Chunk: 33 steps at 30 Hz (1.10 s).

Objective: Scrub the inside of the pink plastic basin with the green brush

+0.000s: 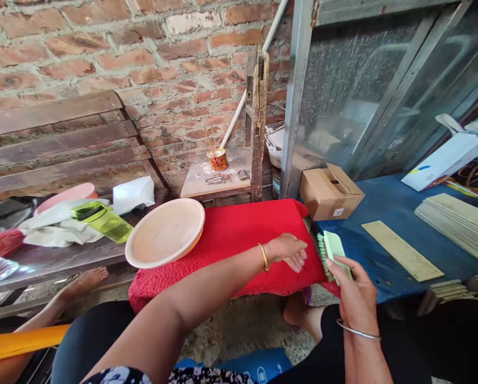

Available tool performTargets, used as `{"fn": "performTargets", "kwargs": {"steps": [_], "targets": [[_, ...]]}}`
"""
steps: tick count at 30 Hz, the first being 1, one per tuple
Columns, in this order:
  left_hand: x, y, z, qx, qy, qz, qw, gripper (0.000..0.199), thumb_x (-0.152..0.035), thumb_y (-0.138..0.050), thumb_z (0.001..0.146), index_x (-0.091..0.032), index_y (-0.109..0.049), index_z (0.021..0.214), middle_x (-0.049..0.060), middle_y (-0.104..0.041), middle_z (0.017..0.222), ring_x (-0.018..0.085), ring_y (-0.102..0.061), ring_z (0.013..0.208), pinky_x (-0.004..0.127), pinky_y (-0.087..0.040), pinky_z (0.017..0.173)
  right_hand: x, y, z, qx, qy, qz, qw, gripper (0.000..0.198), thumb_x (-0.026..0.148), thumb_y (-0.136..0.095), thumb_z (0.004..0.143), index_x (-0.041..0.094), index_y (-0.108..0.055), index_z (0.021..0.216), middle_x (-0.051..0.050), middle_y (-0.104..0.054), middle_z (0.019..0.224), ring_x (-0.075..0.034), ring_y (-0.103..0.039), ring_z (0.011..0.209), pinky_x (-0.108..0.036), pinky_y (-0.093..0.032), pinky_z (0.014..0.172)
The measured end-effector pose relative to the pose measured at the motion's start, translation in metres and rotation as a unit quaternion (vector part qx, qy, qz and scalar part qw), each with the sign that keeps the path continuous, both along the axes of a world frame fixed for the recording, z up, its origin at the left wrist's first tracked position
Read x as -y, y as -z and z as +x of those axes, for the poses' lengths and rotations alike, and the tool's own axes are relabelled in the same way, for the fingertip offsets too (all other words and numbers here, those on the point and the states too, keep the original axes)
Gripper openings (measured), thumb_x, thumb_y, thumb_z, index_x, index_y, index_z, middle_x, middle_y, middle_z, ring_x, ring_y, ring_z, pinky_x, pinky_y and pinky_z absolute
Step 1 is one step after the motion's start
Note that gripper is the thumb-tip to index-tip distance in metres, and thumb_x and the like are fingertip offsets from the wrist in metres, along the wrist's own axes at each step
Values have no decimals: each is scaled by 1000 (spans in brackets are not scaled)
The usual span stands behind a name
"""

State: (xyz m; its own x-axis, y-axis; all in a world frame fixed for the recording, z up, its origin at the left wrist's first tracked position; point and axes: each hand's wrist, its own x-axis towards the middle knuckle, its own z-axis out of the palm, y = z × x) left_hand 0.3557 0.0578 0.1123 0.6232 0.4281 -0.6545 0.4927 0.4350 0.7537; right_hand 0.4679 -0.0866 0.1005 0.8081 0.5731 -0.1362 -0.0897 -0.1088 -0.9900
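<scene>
Pale-green brush [334,245], green-and-red bristles [324,253] facing left, beside textured red cloth [242,234].

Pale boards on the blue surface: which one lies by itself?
The single board lying flat between the brush in the right hand and the big stack at far right; nothing is piled with it, while the others are stacked.

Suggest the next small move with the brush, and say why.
I'd probably bring the right hand slightly left and set the green brush bristles-down on the red cloth. The brush is in hand, its bristles face the cloth, and the open left hand is at the cloth, where it could steady it.
</scene>
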Motion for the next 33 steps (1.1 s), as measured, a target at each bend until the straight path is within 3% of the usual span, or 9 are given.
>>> {"fn": "performTargets", "kwargs": {"steps": [2,6,12,14,17,20,24,29,33], "targets": [[8,6,11,-26,38,101,994,33,-29,-46,97,-14,-57,71,3,-61,58,17,-66,56,34,-61,64,1,0,1,1,-3,-1,1000,52,53,-85,54,19,-73,90,0,-68,76,-18,-58,71,-30,-44,65],[13,3,16,-32,84,203,975,28,-24,-40,97,-15,-58,78,5,-67,73,16,-68,70,34,-61,76,2,-2,4,-8,4,-8,1000,52,54,-84,53,18,-73,89,-2,-70,80,-20,-60,71,-31,-45,63],[27,4,10,-29,181,376,908,24,-20,-44,95,-15,-67,101,12,-70,112,26,-63,113,47,-43,109,4,2,9,19,15,-21,999,51,55,-83,53,18,-73,87,-3,-71,81,-23,-62,79,-34,-45,71],[38,14,0,-20,256,469,845,29,-23,-46,96,-14,-65,117,15,-67,123,29,-61,119,48,-44,108,4,4,10,28,15,-29,999,51,56,-83,54,19,-74,87,-3,-72,83,-25,-62,82,-36,-45,74],[54,31,-28,0,362,624,692,41,-34,-47,101,-11,-57,134,18,-56,143,30,-52,133,47,-40,113,5,5,11,47,12,-45,998,51,57,-81,55,19,-74,88,-4,-72,88,-27,-62,87,-37,-45,78],[63,44,-60,-5,385,687,616,53,-42,-44,103,-10,-47,145,15,-43,155,28,-39,145,48,-27,121,5,7,11,59,8,-52,997,53,60,-81,57,19,-74,89,-5,-72,92,-28,-62,91,-39,-45,81],[65,53,-65,-29,361,712,601,62,-55,-34,104,-15,-41,151,10,-41,157,26,-33,148,53,-20,122,3,15,13,79,-13,-57,995,55,64,-79,60,20,-74,93,-6,-72,98,-29,-62,96,-40,-45,85],[63,60,-44,-56,336,728,594,68,-61,-38,101,-15,-42,151,13,-43,155,28,-35,147,58,-25,119,1,17,15,165,-35,-95,981,57,69,-72,62,21,-74,92,-8,-67,96,-30,-61,95,-44,-45,88],[62,59,-88,-48,298,745,595,59,-58,-40,101,-22,-48,146,9,-47,153,27,-35,147,56,-25,120,2,25,3,324,-76,-145,932,54,73,-59,72,24,-74,91,-8,-60,89,-29,-58,90,-44,-46,84]]}}
